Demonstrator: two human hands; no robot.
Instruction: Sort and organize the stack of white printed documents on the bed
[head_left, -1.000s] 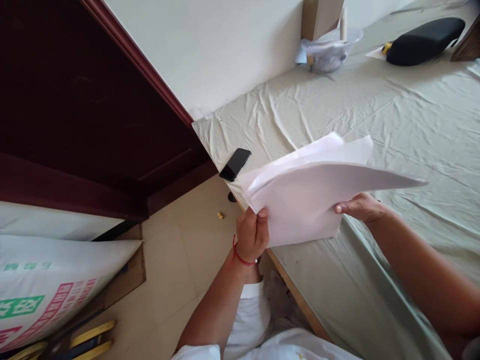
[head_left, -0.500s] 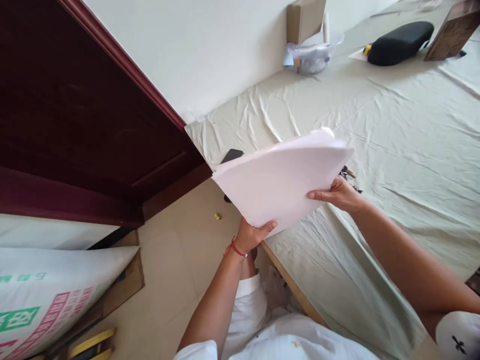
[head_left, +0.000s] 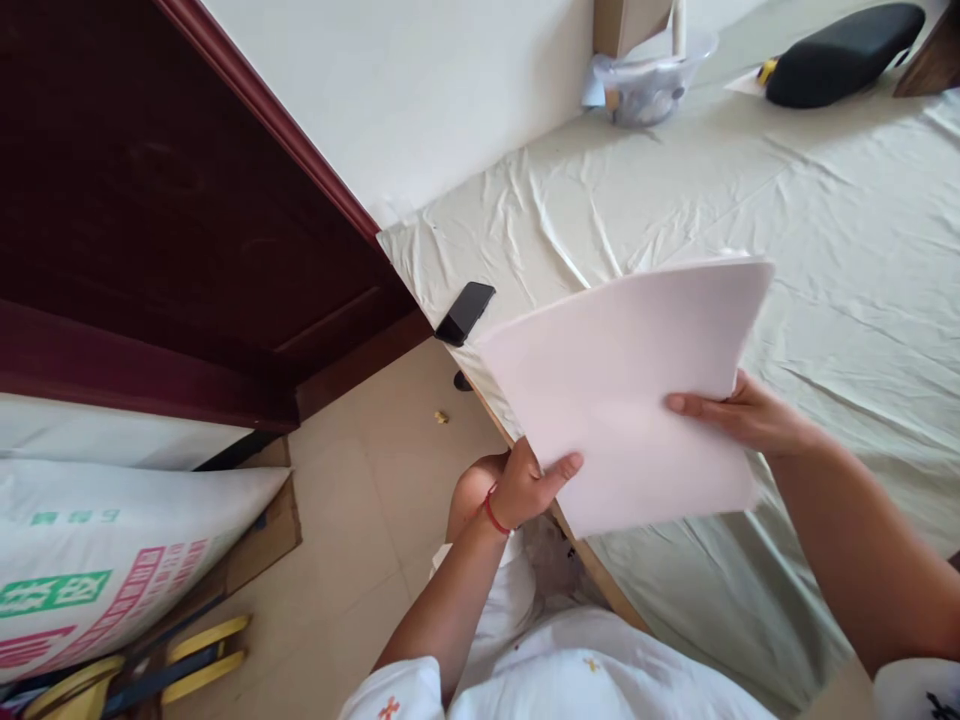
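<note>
at the far left a printed white sack (head_left: 112,570) is seen on the floor, with a dark red door (head_left: 157,180) above it. further right, a black phone (head_left: 465,313) is laid near the corner of the cloth-covered table (head_left: 855,320). next comes the left hand (head_left: 531,487) — a red cord (head_left: 495,512) is worn at its wrist — and by it the lower left edge of a stack of white paper (head_left: 622,360) is gripped, thumb on top, fingers hidden beneath. the stack is held tilted over the table's near edge; whether the cloth is touched by it cannot be told. on its other side the right edge is pinched by the right hand (head_left: 761,415), thumb laid flat across the top sheet, other fingers mostly hidden behind.

the step in hand is judged to be the handling and evening up of the loose sheets. for the next move, a matched hold at both edges would be called for — the upper edge is bowed, and sheets could be let slip if either thumb were eased.
</note>
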